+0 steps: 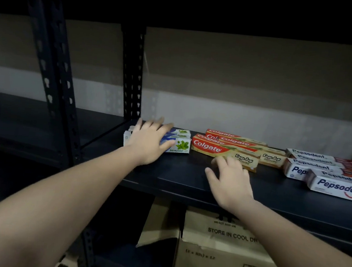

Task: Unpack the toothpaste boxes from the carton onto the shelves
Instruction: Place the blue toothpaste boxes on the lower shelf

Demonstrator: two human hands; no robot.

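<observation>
Placing step: the left hand (148, 143) lay flat, fingers straight, on the blue-white mint toothpaste boxes (178, 143); the right hand (230, 180), fingers relaxed, touched the red-beige Colgate boxes (225, 150) on the dark metal shelf (183, 177). Next, probably back to the brown cardboard carton (222, 258).

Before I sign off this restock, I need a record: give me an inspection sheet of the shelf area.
Surface: dark shelf, bare along its front.
Job's things: Double Mint boxes stacked at left; Colgate boxes in the middle; Pepsodent boxes at right.
Clutter: nothing seen.
Hands: left hand lies flat on the Double Mint boxes; right hand touches the front Colgate box, fingers relaxed.
Cables: nothing seen.
Surroundings: carton below the shelf; perforated upright; pale wall behind.
</observation>
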